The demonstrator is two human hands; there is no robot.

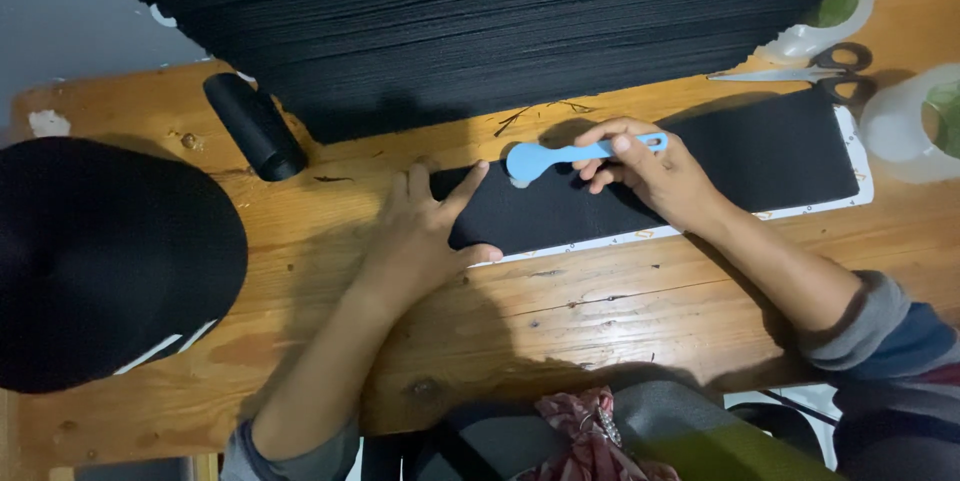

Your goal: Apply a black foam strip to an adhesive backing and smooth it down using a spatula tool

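Head view, looking down on the wooden desk (560, 321): nearest me, at the desk's near edge, a bundle of reddish patterned cloth (590, 436) sits in my lap. Beyond it my left hand (425, 226) lies flat with fingers spread, pinning the left end of a long black strip (660, 176) that lies on a white backing sheet across the middle of the desk; it holds nothing, only presses down. My right hand (650, 166) is closed around the handle of a light blue tool (575, 154), whose rounded head touches the strip near its far edge, just beside my left forefinger. Toward the desk's left edge rests a large black disc (100, 261), and past it, near the far left corner, a small black roll (255, 126) lies tilted. At the far right, grey-handled scissors (810, 71) lie just beyond the strip's end, beside a white container (900, 126). Along the far edge, a big stack of black strips (480, 11) overhangs the desk.
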